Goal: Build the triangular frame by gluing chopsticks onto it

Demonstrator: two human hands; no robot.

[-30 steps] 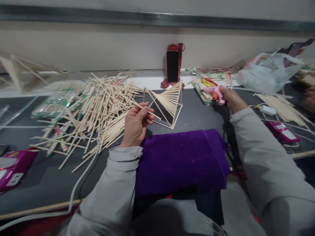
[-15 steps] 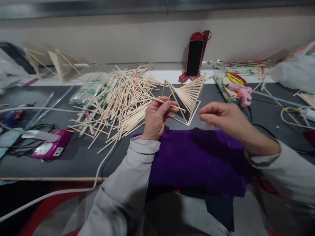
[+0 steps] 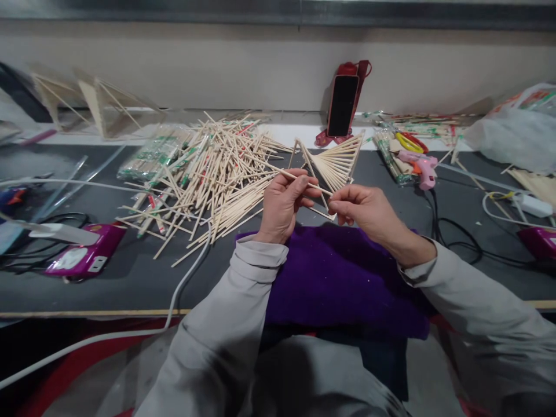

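A thin wooden stick (image 3: 319,188), like a disposable chopstick, slants across my left hand (image 3: 283,205), pinched between thumb and fingers. At its right end, the fingertips of my right hand (image 3: 360,208) are closed in a pinch on the tip. Just behind both hands stands a twisted frame of glued sticks (image 3: 336,162), fanned out between its edges; its lower part is partly hidden by my hands. To the left of my left hand lies a big loose pile of the same sticks (image 3: 226,168). A purple cloth (image 3: 339,284) lies under my wrists.
A pink glue gun (image 3: 421,165) and yellow-handled pliers (image 3: 408,142) lie at the right. A phone (image 3: 343,107) leans upright at the back. Purple power strip (image 3: 87,252) and white cable (image 3: 191,278) lie left. Finished-looking stick frames (image 3: 98,107) stand back left.
My right hand has moved left and inward, from apart over the table to the right end of the stick. My left hand keeps its hold on the stick.
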